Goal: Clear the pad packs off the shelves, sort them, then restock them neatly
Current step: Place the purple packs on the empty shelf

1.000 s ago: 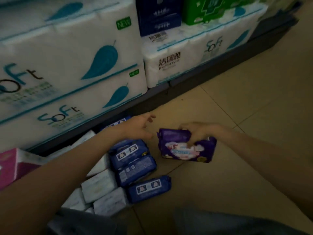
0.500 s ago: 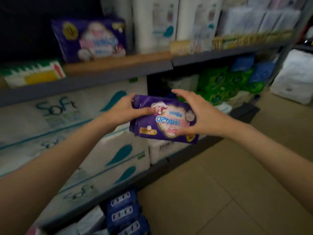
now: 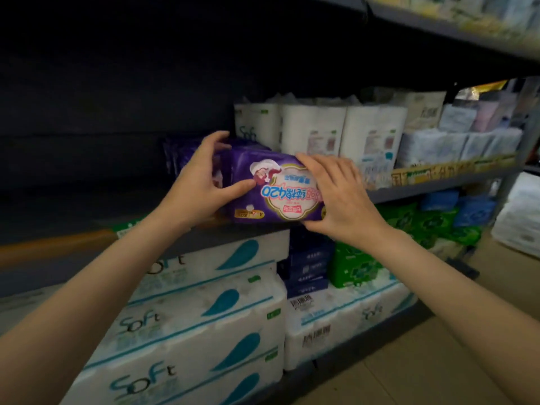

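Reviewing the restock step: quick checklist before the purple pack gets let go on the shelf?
1. Grip: left hand and right hand both hold the purple pack at its ends: ok.
2. Print upright: text reads upside down: not ok.
3. Pack resting on the shelf edge: cannot tell, hands hide its base.
4. Matching stock: other purple packs stand just behind it: ok.
5. Room to the right: white roll packs stand close by: cannot tell.

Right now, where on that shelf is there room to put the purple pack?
Free: the dark shelf stretch left of the purple packs already standing there. Crowded: right of the held purple pack, where white roll packs fill the shelf. Both hands hold it.
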Demonstrator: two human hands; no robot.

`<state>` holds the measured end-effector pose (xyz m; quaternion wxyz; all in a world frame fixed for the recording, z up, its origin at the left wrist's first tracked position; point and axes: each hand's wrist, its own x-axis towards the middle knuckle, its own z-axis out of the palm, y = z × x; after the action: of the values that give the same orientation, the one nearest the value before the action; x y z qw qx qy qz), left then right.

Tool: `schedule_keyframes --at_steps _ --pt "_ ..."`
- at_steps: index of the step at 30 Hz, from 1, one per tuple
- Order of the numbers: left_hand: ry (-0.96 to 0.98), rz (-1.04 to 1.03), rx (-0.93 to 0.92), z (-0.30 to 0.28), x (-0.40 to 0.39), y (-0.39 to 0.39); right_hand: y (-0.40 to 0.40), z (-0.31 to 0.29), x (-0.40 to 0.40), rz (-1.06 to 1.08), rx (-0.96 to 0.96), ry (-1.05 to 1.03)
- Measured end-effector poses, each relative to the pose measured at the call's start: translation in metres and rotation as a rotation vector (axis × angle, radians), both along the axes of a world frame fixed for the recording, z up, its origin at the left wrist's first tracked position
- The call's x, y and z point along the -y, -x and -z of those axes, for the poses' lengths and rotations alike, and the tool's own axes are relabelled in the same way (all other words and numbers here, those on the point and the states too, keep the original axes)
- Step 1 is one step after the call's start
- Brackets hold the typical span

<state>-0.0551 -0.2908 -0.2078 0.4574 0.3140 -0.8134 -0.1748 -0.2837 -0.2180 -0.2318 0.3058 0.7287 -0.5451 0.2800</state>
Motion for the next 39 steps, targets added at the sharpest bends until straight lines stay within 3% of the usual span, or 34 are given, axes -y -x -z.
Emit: schedule_keyframes --at_steps 3,9,13,20,24,26,29,32,34,37,39 --pt "0.21 -0.162 0.12 -0.008 0.015 -0.022 -0.017 -0.023 0.035 -0.059 0.01 -0.053" --pt "0.09 -0.209 0.046 -0.014 0.03 -0.046 -0.032 -0.054 0.06 -0.151 -0.124 -0.092" --pt "0.109 -0.231 0.061 -0.017 0.037 -0.047 -0.031 -0.062 0.067 -0.173 -0.16 -0.105" --pt "0.283 -0.432 0.404 -0.022 0.046 -0.04 -0.031 -0.049 0.091 -0.077 -0.223 -0.258" --pt "0.291 -0.416 0.438 -0.03 0.047 -0.025 -0.03 -0.034 0.094 0.129 -0.191 -0.062" --pt "0.258 -0.346 0.309 -0.032 0.048 -0.02 -0.027 -0.031 0.085 0.193 0.093 0.083" --pt "0.078 -0.259 -0.002 -0.037 0.048 -0.01 -0.024 -0.036 0.081 0.193 0.804 0.015" --pt "-0.074 -0.211 -0.25 -0.043 0.042 -0.002 -0.038 -0.043 0.079 -0.023 1.248 -0.197" --pt "-0.078 -0.193 -0.354 -0.045 0.033 0.002 -0.051 -0.051 0.077 -0.258 1.54 -0.335" --pt "0.127 -0.107 -0.355 -0.044 0.016 0.006 -0.063 -0.066 0.072 -0.66 1.836 -0.506" --pt "0.253 -0.013 -0.282 -0.04 0.012 0.001 -0.066 -0.072 0.074 -0.792 1.859 -0.391"
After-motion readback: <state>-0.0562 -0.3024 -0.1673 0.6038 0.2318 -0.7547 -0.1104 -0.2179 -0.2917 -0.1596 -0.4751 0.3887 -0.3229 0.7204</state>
